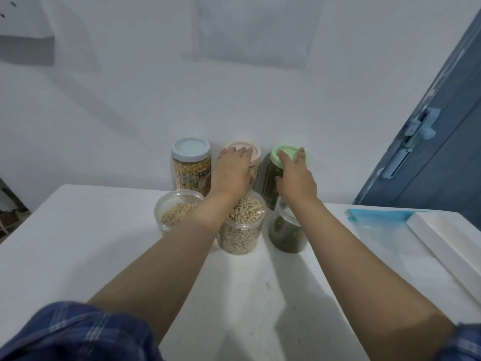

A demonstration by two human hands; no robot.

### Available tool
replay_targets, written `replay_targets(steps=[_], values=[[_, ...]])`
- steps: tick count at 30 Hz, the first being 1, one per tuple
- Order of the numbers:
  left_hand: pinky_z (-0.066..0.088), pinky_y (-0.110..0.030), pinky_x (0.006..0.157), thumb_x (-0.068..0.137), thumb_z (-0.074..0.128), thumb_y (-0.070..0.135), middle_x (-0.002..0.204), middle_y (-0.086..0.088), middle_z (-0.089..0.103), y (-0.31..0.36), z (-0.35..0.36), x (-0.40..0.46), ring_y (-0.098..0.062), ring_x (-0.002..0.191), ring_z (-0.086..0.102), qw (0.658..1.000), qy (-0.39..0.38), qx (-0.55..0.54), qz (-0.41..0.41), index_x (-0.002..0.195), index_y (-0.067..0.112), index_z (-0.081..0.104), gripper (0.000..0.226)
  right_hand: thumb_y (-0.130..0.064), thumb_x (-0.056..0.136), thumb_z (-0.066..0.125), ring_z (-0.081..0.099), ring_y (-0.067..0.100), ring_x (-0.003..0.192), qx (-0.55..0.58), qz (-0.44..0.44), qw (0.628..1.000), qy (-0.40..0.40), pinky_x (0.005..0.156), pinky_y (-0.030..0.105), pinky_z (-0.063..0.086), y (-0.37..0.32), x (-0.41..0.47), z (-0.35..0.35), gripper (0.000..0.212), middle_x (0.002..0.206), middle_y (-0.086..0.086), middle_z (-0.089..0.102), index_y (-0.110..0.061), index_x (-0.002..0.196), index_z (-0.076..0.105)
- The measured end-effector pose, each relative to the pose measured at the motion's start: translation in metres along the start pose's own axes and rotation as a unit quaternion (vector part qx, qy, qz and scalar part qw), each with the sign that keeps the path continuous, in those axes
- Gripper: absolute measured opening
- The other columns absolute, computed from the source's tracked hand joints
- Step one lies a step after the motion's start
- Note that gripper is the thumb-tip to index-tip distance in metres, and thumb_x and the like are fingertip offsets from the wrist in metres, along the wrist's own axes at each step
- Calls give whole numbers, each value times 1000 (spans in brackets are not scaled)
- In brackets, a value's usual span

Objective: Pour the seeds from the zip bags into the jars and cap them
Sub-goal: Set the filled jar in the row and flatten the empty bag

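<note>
On the white tabletop (78, 243), six clear plastic jars stand upright in two rows, long axes vertical. Back row: a blue-lidded jar of yellow kernels (191, 165), then a pink-lidded jar (253, 162) with the left hand (233, 173) laid over its lid, fingers (243, 152) spread and curving round the rim, then a green-lidded jar of dark green seeds (273, 178) whose lid the right hand (296, 181) grasps from above. Front row, mouths open upward: a jar of pale split seeds (173, 212), a jar of black-eyed beans (240, 230), a jar of green seeds (285, 235). A flattened blue-topped zip bag (377, 227) lies at right beside a white box (447, 246)
</note>
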State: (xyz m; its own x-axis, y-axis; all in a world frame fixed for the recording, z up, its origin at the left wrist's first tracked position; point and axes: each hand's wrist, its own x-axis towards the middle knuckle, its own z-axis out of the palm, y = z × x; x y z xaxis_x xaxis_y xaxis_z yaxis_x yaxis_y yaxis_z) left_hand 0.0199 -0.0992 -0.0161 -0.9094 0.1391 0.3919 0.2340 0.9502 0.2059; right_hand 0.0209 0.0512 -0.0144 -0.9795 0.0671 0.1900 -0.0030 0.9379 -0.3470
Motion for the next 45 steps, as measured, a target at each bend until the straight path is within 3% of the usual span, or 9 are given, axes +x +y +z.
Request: replay_targets(steps=[3, 7, 10, 13, 23, 31, 34, 40, 45], values=[[5, -54, 124, 98, 57, 30, 162, -7, 27, -3, -16, -28, -30, 151, 19, 999, 31, -23, -21, 152, 17, 36, 59, -22, 99, 55, 14, 49, 146, -10, -16, 1000, 18, 114, 54, 31, -10, -26, -6, 70, 164, 17, -12, -27, 157, 16], [-9, -60, 117, 97, 50, 26, 153, -4, 42, -19, -21, -94, -32, 149, 23, 982, 122, -58, -128, 135, 22, 58, 39, -25, 100, 50, 21, 39, 144, 90, -117, 988, 34, 118, 48, 23, -29, -78, 0, 48, 164, 14, 18, -16, 147, 45], [14, -68, 112, 95, 45, 30, 138, -9, 58, -44, -9, -131, -38, 136, 43, 975, 129, -75, -164, 119, 13, 68, 37, -31, 101, 43, 26, 37, 142, 64, -144, 988, -7, 119, 44, 20, -38, -99, 29, 44, 159, 9, 32, -16, 141, 53], [38, -51, 100, 93, 47, 35, 118, -10, 70, -70, 6, -138, -33, 112, 62, 979, 176, -46, -97, 104, 8, 74, 40, -41, 95, 24, 37, 38, 137, 50, -123, 991, 0, 118, 47, 22, -43, -104, 55, 57, 146, 10, 50, -16, 134, 56], [37, -47, 103, 95, 41, 41, 116, -2, 70, -83, 17, -104, -22, 113, 62, 986, 143, -54, -72, 105, 13, 74, 44, -26, 93, 30, 51, 27, 122, 125, -137, 978, 95, 113, 48, 27, -45, -92, 72, 42, 121, 9, 62, -11, 112, 65], [-19, -43, 117, 102, 30, 43, 133, 3, 63, -49, 10, -115, -22, 138, 45, 986, 151, -51, -39, 125, 18, 66, 50, -36, 96, 23, 38, 36, 140, 73, -105, 988, 87, 118, 52, 25, -45, -104, 50, 56, 146, 10, 49, -13, 134, 57], [-15, -42, 119, 103, 32, 43, 136, 3, 61, -25, 13, -115, -23, 140, 44, 987, 147, -73, -2, 129, 18, 64, 48, -29, 94, 33, 34, 39, 142, 45, -65, 988, 133, 118, 54, 22, -27, -115, 22, 50, 149, 11, 47, -12, 135, 57], [-5, -40, 120, 99, 29, 55, 140, 0, 59, -16, 34, -114, -24, 138, 46, 997, 70, -18, 23, 133, 20, 61, 58, -28, 102, 38, 7, 46, 148, -21, 24, 999, 16, 120, 54, 6, 27, -115, 31, 47, 161, 12, 23, -23, 148, 36], [18, -44, 117, 96, 27, 62, 140, 4, 57, -20, 35, -110, -19, 137, 45, 996, 74, -43, 22, 130, 22, 61, 62, -15, 102, 41, -1, 46, 147, 37, -32, 998, 40, 114, 52, 28, 31, -116, 40, 49, 161, 13, 22, -20, 150, 37]])
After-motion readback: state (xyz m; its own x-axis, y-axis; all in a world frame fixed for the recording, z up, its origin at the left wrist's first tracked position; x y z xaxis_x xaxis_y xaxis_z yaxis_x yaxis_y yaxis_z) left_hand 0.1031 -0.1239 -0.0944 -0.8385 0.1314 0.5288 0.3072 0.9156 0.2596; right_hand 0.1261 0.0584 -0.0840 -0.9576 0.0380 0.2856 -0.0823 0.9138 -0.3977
